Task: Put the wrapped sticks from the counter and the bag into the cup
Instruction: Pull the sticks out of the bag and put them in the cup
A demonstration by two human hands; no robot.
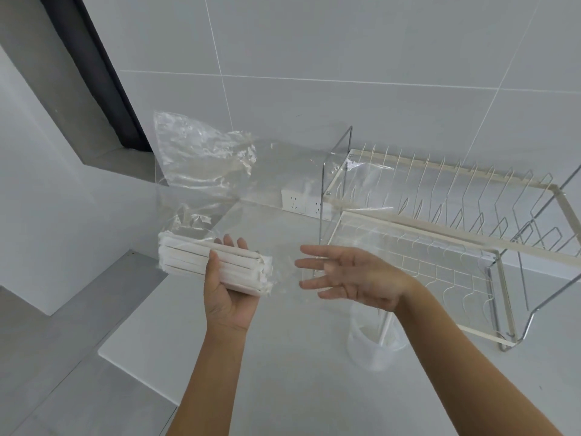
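A bundle of white paper-wrapped sticks (188, 256) rests across my left hand (228, 294), held palm up above the counter. The clear plastic bag (201, 158) trails up and back from the bundle's far end, crumpled and lifted in the air. To the right of the bundle my right hand (352, 278) is blurred, fingers spread, holding nothing. Below that wrist stands a clear plastic cup (374, 347) on the counter, with at least one white wrapped stick (386, 328) upright inside.
A white wire dish rack (440, 234) with a chrome frame fills the right side of the counter. White wall sockets (301, 201) sit at the back. The counter's left edge (103, 350) drops to a grey floor.
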